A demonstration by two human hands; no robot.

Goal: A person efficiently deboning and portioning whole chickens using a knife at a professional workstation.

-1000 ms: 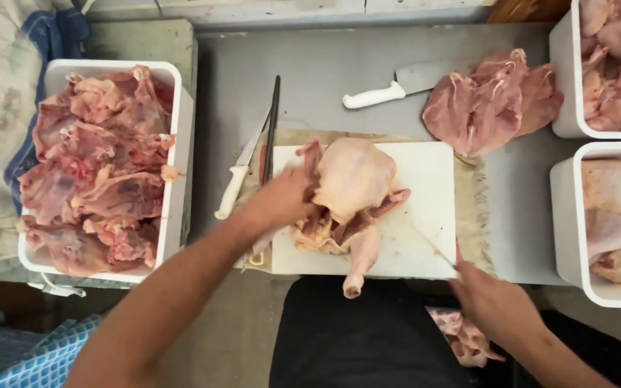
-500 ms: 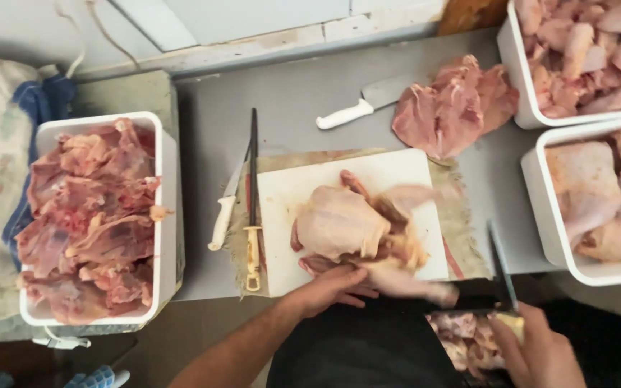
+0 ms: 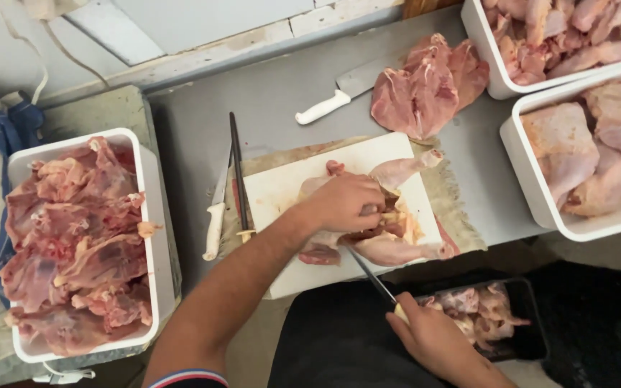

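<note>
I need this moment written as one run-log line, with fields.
left hand: pressing raw whole chicken | right hand: holding thin knife, blade at chicken | surface: white cutting board

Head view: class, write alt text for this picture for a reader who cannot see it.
A person's left hand presses a raw chicken on a white cutting board while the right hand works a knife into it. White tubs of chicken pieces flank the metal table, with spare knives beside the board.
</note>
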